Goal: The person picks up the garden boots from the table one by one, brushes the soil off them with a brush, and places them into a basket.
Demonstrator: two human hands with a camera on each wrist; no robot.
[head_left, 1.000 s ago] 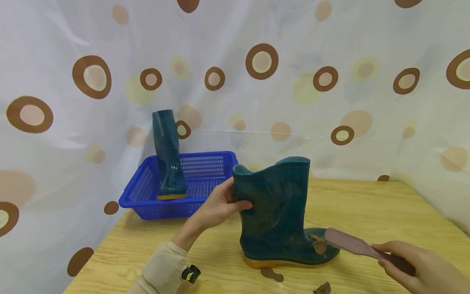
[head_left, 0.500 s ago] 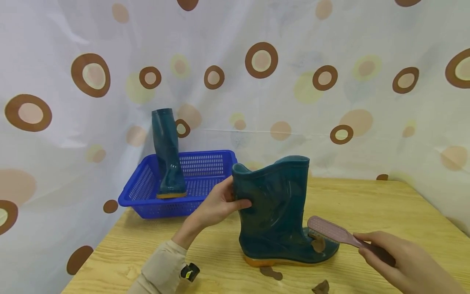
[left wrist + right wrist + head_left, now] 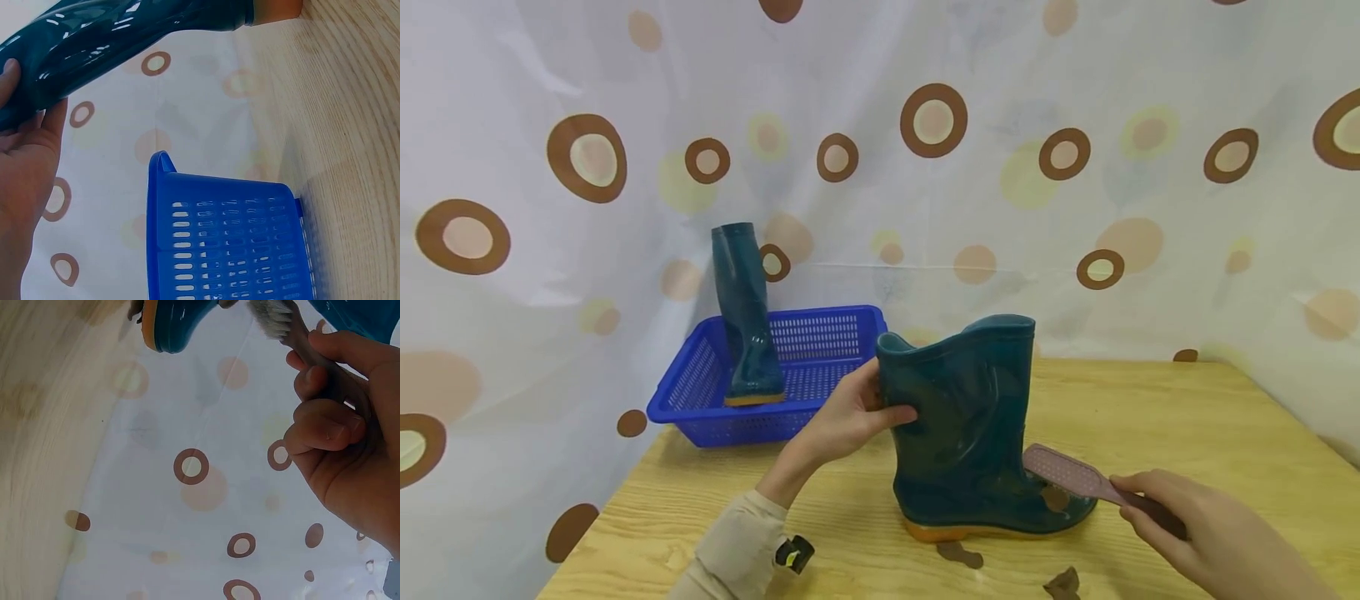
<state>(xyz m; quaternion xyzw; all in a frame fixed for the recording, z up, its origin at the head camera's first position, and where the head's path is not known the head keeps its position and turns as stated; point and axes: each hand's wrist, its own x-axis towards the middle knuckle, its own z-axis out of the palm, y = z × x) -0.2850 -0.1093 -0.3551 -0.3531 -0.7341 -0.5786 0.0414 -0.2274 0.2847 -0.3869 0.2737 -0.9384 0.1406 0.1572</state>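
Observation:
A dark teal rubber boot [image 3: 958,425] with an orange sole stands upright on the wooden table, toe to the right. My left hand [image 3: 847,417] grips the back of its shaft, thumb on the near side; the left wrist view shows that hand [image 3: 28,162] at the shaft too. In my right hand [image 3: 1202,525] is a mauve scrub brush [image 3: 1067,472], held by its handle, its head over the boot's instep. Pale bristles [image 3: 272,317] show in the right wrist view. A brown patch [image 3: 1055,498] marks the boot's toe, partly behind the brush.
A blue plastic basket [image 3: 722,429] stands at the back left, with a second teal boot [image 3: 747,317] upright in it. Brown, mud-like pieces lie on the table: a flat one [image 3: 958,555] by the sole and a crumpled one [image 3: 1063,583] near the front. A patterned curtain hangs behind.
My right hand has moved the brush left, from the toe tip toward the boot's ankle, then slightly lower onto the instep. The left hand and the boot have stayed in place.

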